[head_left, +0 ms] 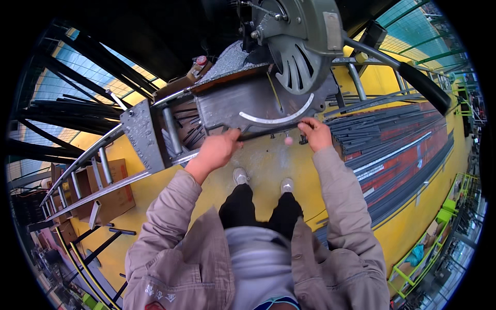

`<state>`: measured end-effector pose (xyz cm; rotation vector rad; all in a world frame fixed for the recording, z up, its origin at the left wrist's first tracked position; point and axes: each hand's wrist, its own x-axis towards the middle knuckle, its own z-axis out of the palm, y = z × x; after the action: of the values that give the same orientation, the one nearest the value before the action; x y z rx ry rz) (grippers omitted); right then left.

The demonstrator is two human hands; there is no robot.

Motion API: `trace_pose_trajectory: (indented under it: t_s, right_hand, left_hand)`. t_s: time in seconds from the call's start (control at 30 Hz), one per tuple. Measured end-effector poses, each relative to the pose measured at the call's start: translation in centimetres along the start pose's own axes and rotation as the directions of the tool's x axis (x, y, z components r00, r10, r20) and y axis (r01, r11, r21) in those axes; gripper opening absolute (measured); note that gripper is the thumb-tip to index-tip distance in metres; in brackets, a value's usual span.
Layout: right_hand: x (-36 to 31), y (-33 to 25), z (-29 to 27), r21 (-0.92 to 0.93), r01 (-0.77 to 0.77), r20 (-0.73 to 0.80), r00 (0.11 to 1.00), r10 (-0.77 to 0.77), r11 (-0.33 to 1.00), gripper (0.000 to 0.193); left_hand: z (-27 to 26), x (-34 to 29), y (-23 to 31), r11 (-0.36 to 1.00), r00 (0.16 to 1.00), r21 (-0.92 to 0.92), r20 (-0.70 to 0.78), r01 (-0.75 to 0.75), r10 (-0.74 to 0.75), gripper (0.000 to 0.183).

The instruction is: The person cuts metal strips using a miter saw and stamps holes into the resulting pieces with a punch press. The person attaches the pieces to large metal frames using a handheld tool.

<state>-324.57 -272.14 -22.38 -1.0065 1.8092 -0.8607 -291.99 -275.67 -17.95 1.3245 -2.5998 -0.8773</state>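
A cardboard box [111, 192] sits on the yellow floor [263, 165] at the left, under the roller conveyor [82, 170]; what it holds cannot be made out. A thin dark metal bar [266, 132] lies along the front edge of the chop saw [289, 46] base, straight and narrow. The left hand [219, 147] is closed around the bar's left end, and the right hand [315, 133] pinches its right end. More dark bars [392, 129] are stacked at the right

Yellow floor [263, 165], grey-green saw [297, 36]
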Motion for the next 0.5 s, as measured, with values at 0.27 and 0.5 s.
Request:
trace_pose_trajectory:
  t_s: [0.27, 0.5]
  right_hand:
    - [18.6, 3.8, 3.3, -0.721, 0.573, -0.105, 0.466, -0.879, 0.39, 0.023]
    - [25.6, 4.1, 4.7, -0.77, 0.597, 0.128, 0.487, -0.864, 0.223, 0.023]
  left_hand:
    - [4.4, 13.7, -7.7, 0.923, 0.85, 0.345, -0.526, 0.173, 0.038, 0.019]
    - [6.9, 14.7, -6.7, 0.823, 0.472, 0.272, -0.882, 0.498, 0.006, 0.027]
